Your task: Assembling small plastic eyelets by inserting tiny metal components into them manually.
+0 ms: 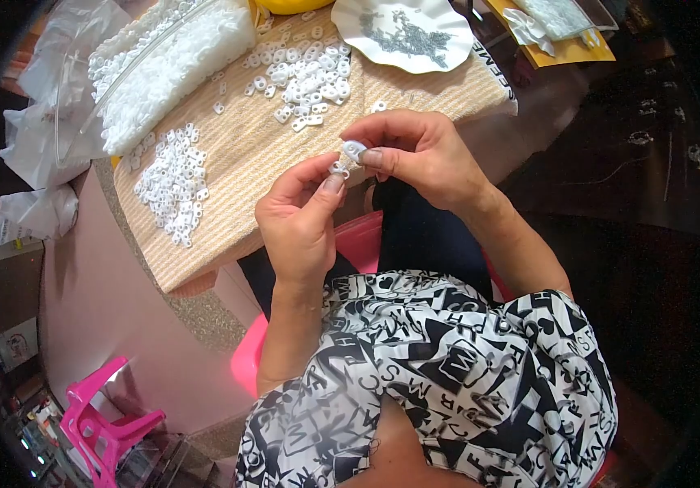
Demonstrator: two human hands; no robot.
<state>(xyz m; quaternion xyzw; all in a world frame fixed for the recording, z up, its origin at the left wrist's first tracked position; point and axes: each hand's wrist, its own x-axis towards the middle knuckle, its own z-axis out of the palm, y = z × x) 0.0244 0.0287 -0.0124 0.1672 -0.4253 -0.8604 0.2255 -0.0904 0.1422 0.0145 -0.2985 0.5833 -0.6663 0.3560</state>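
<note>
Above the near edge of a striped cloth-covered table, both my hands meet with their fingertips almost touching. Closed in a pinch, my left hand [295,226] holds a small white plastic piece [338,169] between thumb and forefinger. Right beside it, my right hand [439,163] pinches a larger, rounded white plastic piece [353,150]. Whether the two pieces are joined cannot be made out. Beyond my hands lies a loose pile of white oval plastic pieces with holes [305,77]. A second pile of smaller white pieces [172,183] spreads near the table's left edge.
A clear bag full of white pieces [175,69] lies at the far left. At the back, a wavy-rimmed white plate [350,24] holds small dark grey bits. A yellow envelope [549,50] is at far right. A pink stool [106,423] stands at lower left.
</note>
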